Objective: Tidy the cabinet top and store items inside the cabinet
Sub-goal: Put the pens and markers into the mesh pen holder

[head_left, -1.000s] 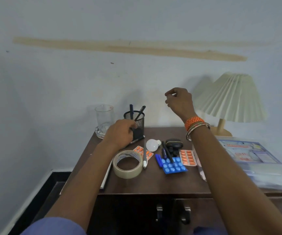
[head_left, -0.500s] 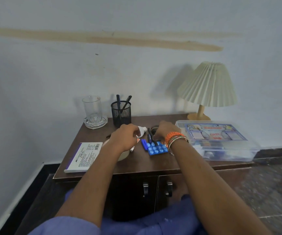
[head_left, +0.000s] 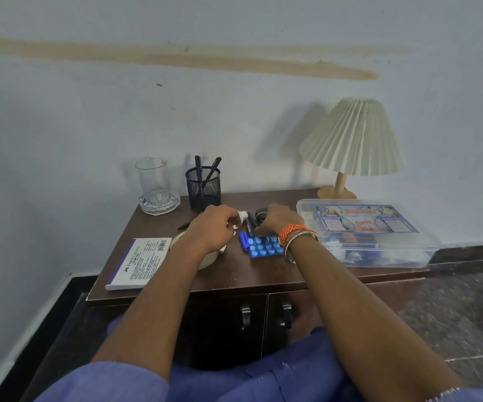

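We saw both hands down on the cabinet top [head_left: 234, 274], mid-clutter. L hand [head_left: 211, 227] sat curled, fingers bent in over the white bulb [head_left: 242, 214] and the tape roll [head_left: 208, 261]; couldn't tell whether it had hold of anything. R hand [head_left: 278, 220], w/ orange bangles [head_left: 295, 235] at the wrist, lay palm-down, fingers reaching toward a dark oval case [head_left: 260, 212]; grip hidden, so we couldn't tell if it was closed on anything either.

Between the hands lay a blue pen [head_left: 249, 224] and a blue pill strip [head_left: 265, 249], the strip partly under the R wrist. A 2nd dark pen [head_left: 183, 226] stuck out left of the L hand.

Back row, near the wall: glass tumbler [head_left: 153, 178] standing on a glass ashtray [head_left: 159, 203], then a mesh pen cup [head_left: 203, 188] w/ two pens upright. Pleated lamp [head_left: 353, 137] at the back R corner. Clear first-aid box [head_left: 365, 230] filled the R side, lid shut. White stamp-pad box [head_left: 140, 262] lay flat at front L, touching the tape roll.

Cabinet doors [head_left: 263, 317] below were shut.
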`<state>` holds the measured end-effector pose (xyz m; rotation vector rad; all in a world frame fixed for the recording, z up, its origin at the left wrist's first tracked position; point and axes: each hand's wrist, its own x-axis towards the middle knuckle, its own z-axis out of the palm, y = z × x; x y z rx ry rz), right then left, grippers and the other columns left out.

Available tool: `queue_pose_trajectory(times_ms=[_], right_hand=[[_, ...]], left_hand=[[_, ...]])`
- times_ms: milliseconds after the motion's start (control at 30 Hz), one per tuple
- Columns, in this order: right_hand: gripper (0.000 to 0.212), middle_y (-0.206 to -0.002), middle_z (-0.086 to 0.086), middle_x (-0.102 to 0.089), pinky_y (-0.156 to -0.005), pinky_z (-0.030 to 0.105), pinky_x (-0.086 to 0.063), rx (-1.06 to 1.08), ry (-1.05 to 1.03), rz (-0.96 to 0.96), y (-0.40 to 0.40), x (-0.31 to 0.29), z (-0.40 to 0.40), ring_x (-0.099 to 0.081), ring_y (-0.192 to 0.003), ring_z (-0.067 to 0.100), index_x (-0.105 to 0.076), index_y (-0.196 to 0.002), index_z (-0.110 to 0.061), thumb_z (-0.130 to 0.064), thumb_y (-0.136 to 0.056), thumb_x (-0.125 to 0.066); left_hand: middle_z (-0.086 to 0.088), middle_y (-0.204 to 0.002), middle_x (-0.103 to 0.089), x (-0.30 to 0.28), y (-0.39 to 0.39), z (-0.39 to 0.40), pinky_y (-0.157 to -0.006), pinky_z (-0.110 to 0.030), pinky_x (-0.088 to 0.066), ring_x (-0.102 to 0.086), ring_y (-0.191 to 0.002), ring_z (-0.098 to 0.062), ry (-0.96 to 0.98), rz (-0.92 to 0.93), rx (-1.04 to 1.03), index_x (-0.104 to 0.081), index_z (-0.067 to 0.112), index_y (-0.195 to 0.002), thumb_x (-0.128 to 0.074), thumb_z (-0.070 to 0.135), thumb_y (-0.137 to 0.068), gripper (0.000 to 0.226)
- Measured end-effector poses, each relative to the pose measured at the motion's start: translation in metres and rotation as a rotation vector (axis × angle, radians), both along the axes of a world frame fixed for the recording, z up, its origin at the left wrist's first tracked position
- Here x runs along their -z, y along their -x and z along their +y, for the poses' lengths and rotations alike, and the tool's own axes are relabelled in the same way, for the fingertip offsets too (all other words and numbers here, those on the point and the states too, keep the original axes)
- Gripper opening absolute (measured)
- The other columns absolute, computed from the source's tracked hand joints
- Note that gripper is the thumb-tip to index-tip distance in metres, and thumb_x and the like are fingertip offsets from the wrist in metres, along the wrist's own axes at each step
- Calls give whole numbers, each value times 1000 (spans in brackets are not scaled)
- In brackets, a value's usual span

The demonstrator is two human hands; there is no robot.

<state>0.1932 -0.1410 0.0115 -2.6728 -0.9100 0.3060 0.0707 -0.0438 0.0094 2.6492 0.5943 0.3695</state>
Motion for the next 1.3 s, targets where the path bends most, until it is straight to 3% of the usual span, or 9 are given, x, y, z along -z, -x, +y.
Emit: queue_pose_trajectory(times_ms=[233,400,500,567,633,767,967,1100,1300], right_hand=[[40,-112,11,-63,-73,31,-42,110,-209,-83,-3,-11,2,-60,-102,30,-58,-107,-8,-36,-80,-66],[28,-99,9,-65,-72,30,-48,46,-489,-123,-6,-24,9,-62,-90,28,-64,-93,-9,-32,-78,-65],[18,-82,4,-64,-64,24,-48,-184,-630,92,-1,-33,12,-60,-80,18,-70,-90,-8,-24,-83,-68],[18,-75,1,-61,-60,21,-48,-261,-697,297,5,-34,11,-58,-72,15,-71,-94,-5,-20,-85,-69],[18,-77,4,-62,-57,20,-50,-283,-720,440,8,-31,10,-57,-69,12,-70,-97,-4,-19,-87,-68],[26,-81,7,-67,-56,23,-52,-161,-824,681,4,-20,12,-61,-62,9,-60,-107,-9,-28,-89,-65],[35,-98,13,-70,-81,36,-54,28,-349,125,-19,12,17,-66,-89,27,-64,-90,-8,-43,-84,-65],[42,-106,7,-64,-76,31,-46,-19,-131,51,-13,21,16,-59,-93,25,-60,-109,-10,-42,-83,-65],[46,-113,10,-64,-79,34,-50,-22,-65,-10,-5,19,18,-61,-101,27,-60,-113,-12,-42,-79,-68]], left_hand=[[-2,-112,-65,5,-1,9,-89,-43,-50,-59,-103,-20,32,-85,39,-62,19,-111,-46,4,-81,37],[-3,-143,-42,-2,-1,8,-108,-38,-35,-37,-133,-21,-146,-272,42,-40,21,-138,-53,12,-89,52],[0,-145,-39,-12,-1,7,-112,-46,-18,-29,-138,-21,-363,-220,-85,-36,26,-141,-50,23,-94,49],[0,-120,-58,-13,2,9,-107,-53,-19,-45,-123,-23,-265,-102,-120,-48,29,-128,-41,26,-97,31],[3,-93,-59,-12,6,12,-100,-51,-27,-52,-100,-19,-70,-66,-106,-55,27,-116,-36,27,-99,25],[-7,-87,-58,-11,12,17,-72,-36,-38,-54,-85,-28,36,-146,-126,-54,15,-95,-37,24,-99,21],[-12,-83,-56,-10,19,22,-64,-37,-39,-53,-73,-27,5,-148,-173,-43,9,-110,-33,22,-100,19],[-14,-98,-61,-8,23,26,-73,-44,-49,-58,-84,-32,-37,-131,-191,-48,13,-113,-37,19,-98,20],[-5,-106,-64,-7,27,30,-74,-36,-46,-54,-85,-22,-48,-103,-203,-59,25,-116,-45,18,-94,27]])
